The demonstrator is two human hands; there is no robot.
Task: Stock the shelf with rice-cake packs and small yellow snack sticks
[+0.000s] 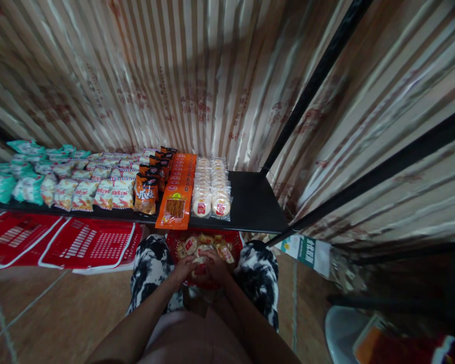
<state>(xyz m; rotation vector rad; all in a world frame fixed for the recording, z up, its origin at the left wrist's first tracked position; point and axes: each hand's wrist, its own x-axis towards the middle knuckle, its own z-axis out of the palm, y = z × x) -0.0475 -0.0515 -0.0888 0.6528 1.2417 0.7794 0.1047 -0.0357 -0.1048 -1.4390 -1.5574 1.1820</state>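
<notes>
Between my knees stands a red basket (238,238) with several small wrapped snacks (224,251) in it. Over its near side, my left hand (184,269) and my right hand (215,268) come together with bent fingers around a wrapped round cracker (199,271), pale with a red label. The fingers partly hide it, and the view is dim there. Just above the basket, two rows of similar wrapped round crackers (211,194) stand on a black shelf (250,199), beside an orange packet of snack sticks (176,194).
Black-and-orange bags (146,194), white bags (104,192) and teal bags (3,188) line the shelf leftward. Red baskets (89,242) sit below it at left. Slanted black posts (311,88) rise at right, near a green-and-white package (307,253) and a pale stool (339,328).
</notes>
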